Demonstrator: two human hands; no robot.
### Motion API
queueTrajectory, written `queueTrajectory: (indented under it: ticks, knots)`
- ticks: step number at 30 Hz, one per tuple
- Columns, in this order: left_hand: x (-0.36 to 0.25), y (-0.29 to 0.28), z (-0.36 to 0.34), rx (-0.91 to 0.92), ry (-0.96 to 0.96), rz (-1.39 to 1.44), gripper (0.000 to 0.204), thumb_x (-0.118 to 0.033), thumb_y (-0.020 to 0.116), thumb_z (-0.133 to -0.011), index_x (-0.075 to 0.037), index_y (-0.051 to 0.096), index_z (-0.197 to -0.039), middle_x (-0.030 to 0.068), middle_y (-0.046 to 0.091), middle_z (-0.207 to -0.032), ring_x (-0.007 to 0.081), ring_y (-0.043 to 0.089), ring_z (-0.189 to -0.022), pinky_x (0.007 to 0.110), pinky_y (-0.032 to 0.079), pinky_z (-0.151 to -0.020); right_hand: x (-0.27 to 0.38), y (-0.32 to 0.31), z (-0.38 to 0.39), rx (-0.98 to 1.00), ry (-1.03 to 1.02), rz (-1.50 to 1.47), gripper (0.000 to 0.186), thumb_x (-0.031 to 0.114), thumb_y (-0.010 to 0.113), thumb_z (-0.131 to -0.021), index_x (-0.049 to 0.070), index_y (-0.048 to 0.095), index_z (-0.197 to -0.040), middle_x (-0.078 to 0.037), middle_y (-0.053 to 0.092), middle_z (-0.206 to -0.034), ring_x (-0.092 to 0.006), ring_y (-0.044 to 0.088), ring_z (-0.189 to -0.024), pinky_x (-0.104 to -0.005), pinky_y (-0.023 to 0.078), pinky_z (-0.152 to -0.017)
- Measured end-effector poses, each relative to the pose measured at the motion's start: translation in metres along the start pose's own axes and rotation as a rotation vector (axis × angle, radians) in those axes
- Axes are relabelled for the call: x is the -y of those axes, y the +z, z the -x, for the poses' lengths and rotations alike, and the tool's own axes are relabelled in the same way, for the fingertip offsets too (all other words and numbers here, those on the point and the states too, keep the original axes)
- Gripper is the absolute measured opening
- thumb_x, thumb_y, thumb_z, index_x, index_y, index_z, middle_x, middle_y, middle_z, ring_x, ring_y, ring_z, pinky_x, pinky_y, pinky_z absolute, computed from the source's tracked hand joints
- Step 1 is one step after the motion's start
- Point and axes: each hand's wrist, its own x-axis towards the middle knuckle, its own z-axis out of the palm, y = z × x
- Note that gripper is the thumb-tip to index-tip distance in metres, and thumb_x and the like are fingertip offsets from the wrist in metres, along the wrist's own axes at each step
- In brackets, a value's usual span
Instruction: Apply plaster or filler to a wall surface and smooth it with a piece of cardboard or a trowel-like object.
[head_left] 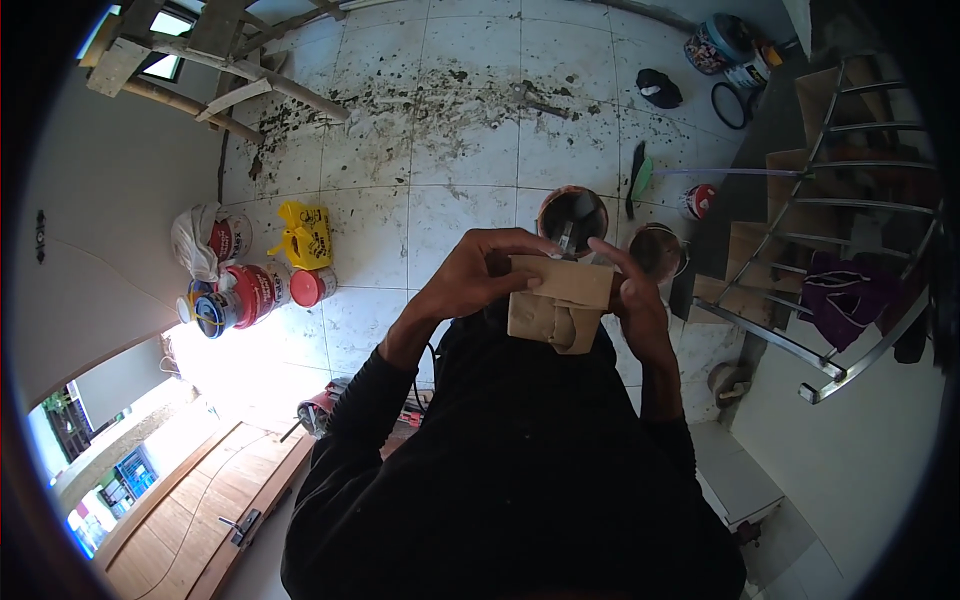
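My left hand [478,272] grips a small brown cardboard box [555,290] in front of my body, with the thumb across its upper part. On the box's other side my right hand [634,292] holds it, index finger raised along the edge. A narrow metallic item [567,240] shows just above the box between my fingers; whether I touch it is unclear. Behind the box, on the floor, stands a round bucket [548,205] with dark contents, partly hidden by my hands.
Several paint pails [252,300] and a yellow bag [305,232] lie left. A wooden scaffold [235,65] stands upper left, a hammer [540,102] on the debris-strewn tiles, another bucket [660,250] right, beside stairs with a metal railing [765,340]. A wooden door [190,500] is lower left.
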Motion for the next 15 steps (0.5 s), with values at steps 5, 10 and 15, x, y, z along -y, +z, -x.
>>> queueTrajectory:
  ticks: [5,10,15]
  knots:
    - [0.017,-0.007,-0.003,0.078,0.026,0.074,0.041,-0.019,0.063,-0.098,-0.003,0.058,-0.135,0.0140,0.067,-0.119,0.0201,0.064,-0.111,0.034,0.051,-0.094,-0.014,-0.015,0.000,-0.021,-0.025,0.076,0.044,0.021,0.062,-0.098,0.004,0.054,-0.138,-0.010,0.067,-0.113,-0.0146,0.063,-0.101,-0.0292,0.051,-0.086]
    - [0.009,0.009,0.002,0.117,-0.007,0.120,0.056,-0.023,0.076,-0.087,-0.001,0.057,-0.135,0.0146,0.064,-0.127,0.0242,0.059,-0.122,0.038,0.049,-0.101,-0.023,-0.010,-0.002,-0.119,-0.042,0.127,0.034,0.010,0.061,-0.098,0.001,0.060,-0.131,-0.011,0.070,-0.110,-0.0140,0.065,-0.099,-0.0284,0.052,-0.085]
    - [0.024,0.018,-0.003,-0.044,0.034,-0.095,0.044,0.004,0.073,-0.081,0.001,0.065,-0.124,0.0130,0.070,-0.117,0.0195,0.065,-0.109,0.032,0.052,-0.096,-0.028,-0.007,-0.008,-0.147,-0.015,0.143,0.024,0.005,0.058,-0.098,0.000,0.068,-0.119,-0.010,0.072,-0.107,-0.0147,0.066,-0.096,-0.0278,0.052,-0.084]
